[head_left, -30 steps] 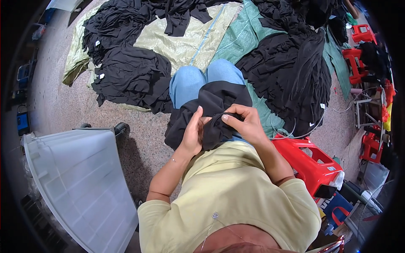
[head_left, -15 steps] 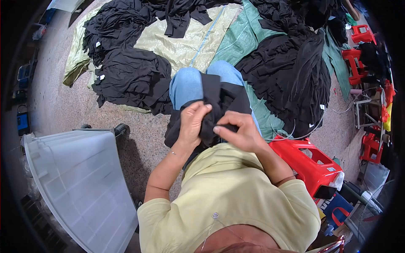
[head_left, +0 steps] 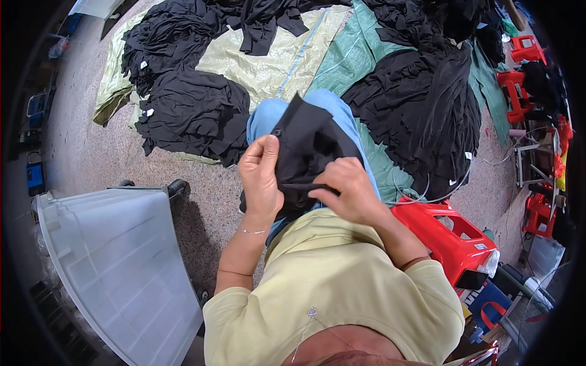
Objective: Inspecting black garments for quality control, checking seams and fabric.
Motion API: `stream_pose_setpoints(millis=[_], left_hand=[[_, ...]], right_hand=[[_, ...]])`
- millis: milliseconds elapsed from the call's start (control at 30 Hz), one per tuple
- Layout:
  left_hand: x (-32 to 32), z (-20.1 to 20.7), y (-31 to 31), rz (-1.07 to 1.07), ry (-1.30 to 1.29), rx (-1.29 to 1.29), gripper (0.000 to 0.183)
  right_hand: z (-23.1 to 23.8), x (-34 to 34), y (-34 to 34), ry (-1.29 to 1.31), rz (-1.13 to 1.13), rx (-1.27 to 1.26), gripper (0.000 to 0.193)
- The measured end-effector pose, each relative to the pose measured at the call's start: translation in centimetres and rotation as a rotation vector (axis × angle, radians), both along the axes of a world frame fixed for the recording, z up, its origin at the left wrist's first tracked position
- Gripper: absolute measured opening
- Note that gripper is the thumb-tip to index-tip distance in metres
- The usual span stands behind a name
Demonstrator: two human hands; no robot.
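Over my lap lies a black garment (head_left: 311,131), lifted partly off my knees and spread between both hands. My left hand (head_left: 261,171) pinches its left edge between thumb and fingers, with one corner standing up beyond. Lower on the right, my right hand (head_left: 348,186) is closed on a narrow fold of the same cloth, which runs taut toward the left hand. What kind of garment it is cannot be made out.
Heaps of black garments lie at far left (head_left: 189,113) and far right (head_left: 421,110), on a cream woven sheet (head_left: 244,67) and a green sheet (head_left: 345,58). A white plastic bin (head_left: 122,262) stands left. Close on my right is a red stool (head_left: 442,238) with a phone (head_left: 471,279).
My left hand has moved up and left, pulling the cloth from a bunch into a spread panel. My right hand stays near its place, still gripping the cloth.
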State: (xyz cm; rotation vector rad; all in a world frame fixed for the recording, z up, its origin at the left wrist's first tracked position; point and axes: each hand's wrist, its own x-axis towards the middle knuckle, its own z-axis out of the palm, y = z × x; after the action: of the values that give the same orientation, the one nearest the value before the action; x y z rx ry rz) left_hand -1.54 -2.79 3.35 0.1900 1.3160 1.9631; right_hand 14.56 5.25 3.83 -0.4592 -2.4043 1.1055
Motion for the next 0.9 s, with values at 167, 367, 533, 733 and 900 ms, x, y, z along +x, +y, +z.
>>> stream_pose_setpoints(millis=[167, 367, 533, 733, 900], left_hand=[[0.1, 0.2, -0.1, -0.088, -0.054, 0.0, 0.013], [0.6, 0.4, -0.1, -0.122, -0.042, -0.023, 0.008], [1.1, -0.4, -0.6, -0.384, 0.451, -0.212, 0.006], [0.1, -0.3, -1.1, -0.531, 0.208, -0.154, 0.008], [-0.1, -0.3, -1.1, -0.603, 0.251, -0.167, 0.012]], right_hand=[[-1.3, 0.6, 0.5, 0.183, -0.081, -0.459, 0.011], [-1.2, 0.7, 0.1, 0.087, -0.193, -0.668, 0.007], [-1.5, 0.5, -1.3, 0.274, -0.28, -1.093, 0.007], [0.6, 0.3, -0.3, 0.114, -0.233, -0.29, 0.018], [-0.1, 0.2, -1.2, 0.212, -0.222, -0.015, 0.027]])
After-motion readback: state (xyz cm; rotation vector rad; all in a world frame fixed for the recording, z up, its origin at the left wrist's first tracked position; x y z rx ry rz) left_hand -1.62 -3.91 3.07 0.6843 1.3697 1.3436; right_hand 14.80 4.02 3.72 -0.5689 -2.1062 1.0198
